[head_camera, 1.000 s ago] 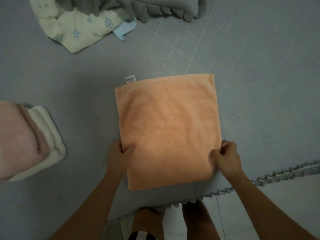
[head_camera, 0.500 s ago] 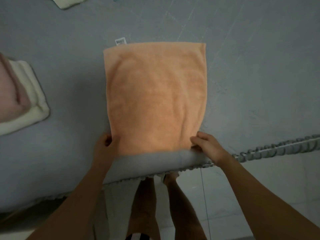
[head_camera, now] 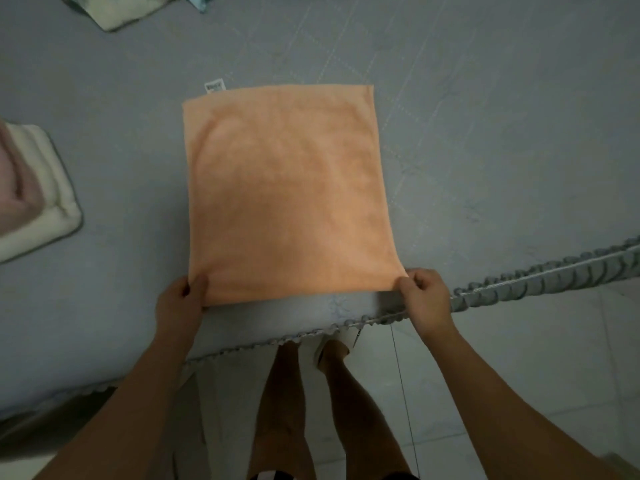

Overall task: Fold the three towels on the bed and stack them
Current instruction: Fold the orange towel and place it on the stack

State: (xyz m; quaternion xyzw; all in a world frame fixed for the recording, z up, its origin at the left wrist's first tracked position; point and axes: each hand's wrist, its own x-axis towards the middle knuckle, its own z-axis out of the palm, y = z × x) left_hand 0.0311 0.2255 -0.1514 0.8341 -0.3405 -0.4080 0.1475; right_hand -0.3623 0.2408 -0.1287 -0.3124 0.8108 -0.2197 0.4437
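An orange towel (head_camera: 287,192) lies flat on the grey bed (head_camera: 485,133), folded into a near square, with a small white label at its far left corner. My left hand (head_camera: 180,299) pinches its near left corner. My right hand (head_camera: 422,299) pinches its near right corner. At the left edge of the view a folded pink towel (head_camera: 14,192) rests on top of a folded cream towel (head_camera: 52,216).
The bed's ruffled grey edge (head_camera: 519,282) runs along the front, with pale floor tiles (head_camera: 519,358) beyond it and my legs below. A crumpled pale floral cloth (head_camera: 117,12) lies at the far left of the bed.
Both hands slid from the towel's sides down to its two near corners. The view shifted, so the towel and the stack sit differently in frame.
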